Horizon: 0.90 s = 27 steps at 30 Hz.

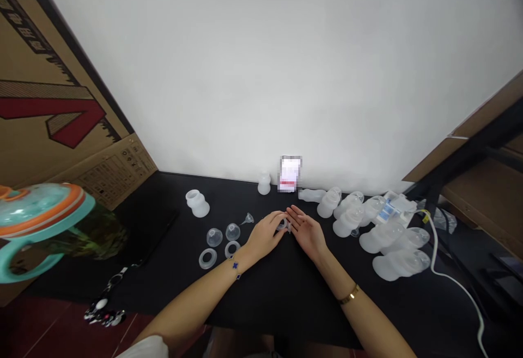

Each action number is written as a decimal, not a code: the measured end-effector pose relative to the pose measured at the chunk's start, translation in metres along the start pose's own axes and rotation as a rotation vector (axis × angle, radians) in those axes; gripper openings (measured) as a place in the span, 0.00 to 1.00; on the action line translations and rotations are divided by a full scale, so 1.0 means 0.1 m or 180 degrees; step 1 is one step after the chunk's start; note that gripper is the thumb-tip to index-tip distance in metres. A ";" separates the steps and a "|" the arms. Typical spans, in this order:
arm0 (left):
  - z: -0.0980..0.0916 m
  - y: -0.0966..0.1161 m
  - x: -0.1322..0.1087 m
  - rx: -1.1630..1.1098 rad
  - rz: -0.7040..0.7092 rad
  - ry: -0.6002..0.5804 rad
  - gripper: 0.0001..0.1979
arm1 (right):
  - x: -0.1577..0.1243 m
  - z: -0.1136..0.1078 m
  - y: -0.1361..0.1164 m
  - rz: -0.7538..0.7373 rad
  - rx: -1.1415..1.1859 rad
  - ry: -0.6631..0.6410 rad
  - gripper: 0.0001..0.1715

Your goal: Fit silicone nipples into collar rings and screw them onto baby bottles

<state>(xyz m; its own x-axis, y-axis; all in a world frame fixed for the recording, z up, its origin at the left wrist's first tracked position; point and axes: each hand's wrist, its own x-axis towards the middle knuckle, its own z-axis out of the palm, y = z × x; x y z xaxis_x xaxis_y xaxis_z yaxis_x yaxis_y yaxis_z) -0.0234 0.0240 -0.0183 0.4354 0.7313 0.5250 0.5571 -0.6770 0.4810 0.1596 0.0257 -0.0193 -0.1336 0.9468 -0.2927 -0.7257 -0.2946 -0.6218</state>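
My left hand (pixel 265 235) and my right hand (pixel 307 232) meet at the middle of the black table. A small clear plastic part (pixel 281 225) sits at the left hand's fingertips, partly hidden, and my right fingertips lie very close to it. To the left lie clear plastic caps (pixel 214 237), clear rings (pixel 207 258) and a small clear funnel (pixel 247 218). Several frosted plastic bottles (pixel 392 243) are heaped on their sides to the right of my right hand.
The black table (pixel 286 303) meets a white wall at the back. A teal-and-orange lidded cup (pixel 44 222) intrudes at the left, before a cardboard box (pixel 61 96). A keychain (pixel 104 309) lies near the table's left edge. A white cable (pixel 449 276) runs down the right.
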 end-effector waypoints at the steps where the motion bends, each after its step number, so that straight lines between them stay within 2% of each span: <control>1: 0.00 0.00 0.00 0.0000 -0.0017 -0.0078 0.16 | 0.01 -0.01 0.01 -0.0014 -0.0079 -0.0065 0.23; 3: 0.00 -0.01 0.00 -0.0007 -0.0059 -0.0170 0.16 | 0.01 -0.03 0.04 -0.0097 -0.0243 -0.0228 0.26; 6: 0.00 0.00 0.00 -0.0041 -0.0124 -0.0112 0.17 | 0.00 -0.01 0.08 -0.0233 -0.0441 -0.0484 0.29; 11: 0.00 0.00 0.01 -0.0274 -0.0263 0.0061 0.18 | -0.06 0.07 0.14 -0.0116 -0.0637 -0.0680 0.33; 15: 0.01 -0.03 0.00 -0.0381 -0.0301 0.0193 0.20 | -0.06 0.07 0.12 0.0013 -0.0533 -0.0446 0.32; 23: -0.05 0.01 0.01 -0.0445 -0.0098 0.0458 0.21 | -0.03 0.09 -0.05 0.0235 0.0719 0.0018 0.21; 27: -0.05 0.03 0.00 -0.0448 0.0007 0.0439 0.21 | -0.02 0.07 -0.05 0.0103 0.0681 0.0117 0.21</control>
<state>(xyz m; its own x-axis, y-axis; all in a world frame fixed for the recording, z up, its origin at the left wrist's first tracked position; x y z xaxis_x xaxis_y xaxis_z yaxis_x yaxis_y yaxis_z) -0.0247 0.0216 -0.0130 0.3302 0.7180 0.6128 0.4476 -0.6907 0.5681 0.1588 0.0267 -0.0102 -0.1373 0.9308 -0.3387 -0.8487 -0.2869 -0.4443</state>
